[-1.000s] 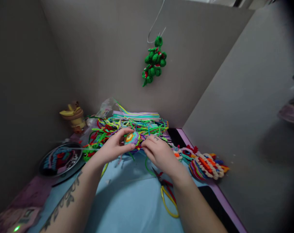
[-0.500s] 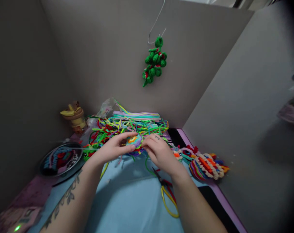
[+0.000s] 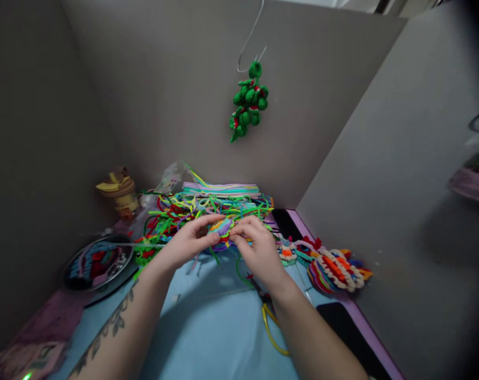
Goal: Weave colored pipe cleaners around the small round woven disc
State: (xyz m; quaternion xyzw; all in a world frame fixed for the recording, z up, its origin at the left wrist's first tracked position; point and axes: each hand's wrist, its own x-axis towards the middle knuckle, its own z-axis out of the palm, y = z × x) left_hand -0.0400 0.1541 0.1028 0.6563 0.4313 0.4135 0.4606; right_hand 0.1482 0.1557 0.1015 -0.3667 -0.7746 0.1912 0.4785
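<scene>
Pipe-cleaner coil (image 3: 221, 228), already wound in several coloured rings, sits pinched between left hand (image 3: 188, 243) and right hand (image 3: 255, 248) above the bench (image 3: 208, 327), loose ends trailing, so it looks partly finished.

The small woven piece (image 3: 221, 228) pinched between the left hand (image 3: 186, 244) and right hand (image 3: 257, 249) looks fuzzy and soft, like chenille stems. The heap of loose stems (image 3: 208, 203) at the table's far edge has the same matt, furry nap. The table (image 3: 208, 327) is covered by a smooth, matt light-blue sheet. Scissors (image 3: 269, 316) near the right wrist show dark metal blades and glossy yellow plastic handles. A round dish (image 3: 99, 262) at the left edge looks glossy and dark. The coiled pieces (image 3: 336, 270) at the right edge are plush.
</scene>
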